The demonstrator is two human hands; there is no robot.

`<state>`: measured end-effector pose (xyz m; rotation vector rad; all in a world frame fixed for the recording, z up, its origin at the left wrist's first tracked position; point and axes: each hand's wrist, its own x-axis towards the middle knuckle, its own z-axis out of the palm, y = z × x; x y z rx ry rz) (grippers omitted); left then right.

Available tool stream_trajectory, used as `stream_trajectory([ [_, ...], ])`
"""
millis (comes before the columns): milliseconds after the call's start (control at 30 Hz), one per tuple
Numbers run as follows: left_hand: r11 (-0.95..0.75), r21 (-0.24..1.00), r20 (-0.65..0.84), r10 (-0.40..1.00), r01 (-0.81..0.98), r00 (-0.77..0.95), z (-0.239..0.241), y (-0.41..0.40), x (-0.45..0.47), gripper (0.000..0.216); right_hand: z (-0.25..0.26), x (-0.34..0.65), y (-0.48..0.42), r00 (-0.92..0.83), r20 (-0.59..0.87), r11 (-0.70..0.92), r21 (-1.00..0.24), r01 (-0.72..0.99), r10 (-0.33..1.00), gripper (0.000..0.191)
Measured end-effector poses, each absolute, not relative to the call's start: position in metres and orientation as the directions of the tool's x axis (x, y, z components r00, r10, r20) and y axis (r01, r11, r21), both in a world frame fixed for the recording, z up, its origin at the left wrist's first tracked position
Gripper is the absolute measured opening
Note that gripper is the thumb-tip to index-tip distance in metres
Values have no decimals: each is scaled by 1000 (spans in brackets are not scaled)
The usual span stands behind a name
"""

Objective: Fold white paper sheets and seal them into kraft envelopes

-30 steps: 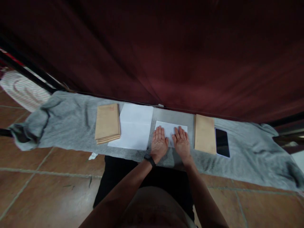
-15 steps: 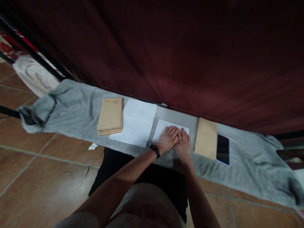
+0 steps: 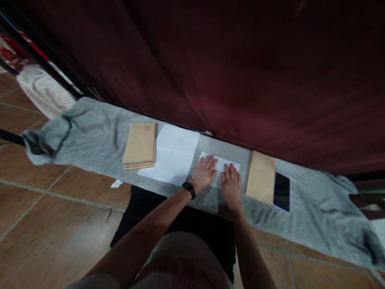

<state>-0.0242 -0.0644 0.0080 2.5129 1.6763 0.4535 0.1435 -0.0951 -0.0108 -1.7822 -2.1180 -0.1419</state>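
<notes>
A folded white paper (image 3: 221,164) lies on the grey cloth (image 3: 99,140) in front of me. My left hand (image 3: 203,173), with a black band on its wrist, lies flat on the paper's left half, fingers stretched out. My right hand (image 3: 231,184) presses flat on its right half, fingers together and straight. Neither hand grips anything. To the left lies a larger white sheet (image 3: 171,154), and beyond it a stack of brown envelopes (image 3: 140,145). A single brown envelope (image 3: 260,176) lies just right of my right hand.
A dark phone (image 3: 281,191) lies face up right of the single envelope. A dark red curtain (image 3: 228,68) hangs along the cloth's far edge. Brown floor tiles (image 3: 54,216) spread around, with a small white scrap (image 3: 115,184) near the cloth's front edge.
Half a second ago my hands were pressed together at the paper's middle; now they have slid apart, the left one moving left across the paper.
</notes>
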Motion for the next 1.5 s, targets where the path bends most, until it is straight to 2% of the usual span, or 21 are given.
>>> stream_trajectory([
  [233, -323, 225, 200, 939, 919, 280, 5, -69, -28, 57, -13, 147, -96, -130, 339, 187, -142, 972, 932, 51],
  [433, -317, 221, 171, 944, 922, 283, 7, -69, -27, 57, -7, 135, -85, -79, 299, 144, -200, 969, 951, 52],
  [600, -339, 208, 173, 936, 918, 306, 8, -68, -29, 56, -6, 112, -74, -158, 275, 222, -220, 950, 949, 50],
  [833, -331, 189, 169, 938, 924, 301, 5, -65, -30, 56, -15, 114, -74, -127, 323, 194, -185, 963, 938, 50],
  [1167, -312, 167, 166, 944, 935, 285, 3, -64, -29, 58, -20, 139, -78, 5, 355, 60, -172, 983, 935, 54],
  [1500, -248, 186, 199, 957, 951, 211, 3, -74, -26, 59, -18, 146, -85, 6, 390, 69, -179, 982, 921, 55],
])
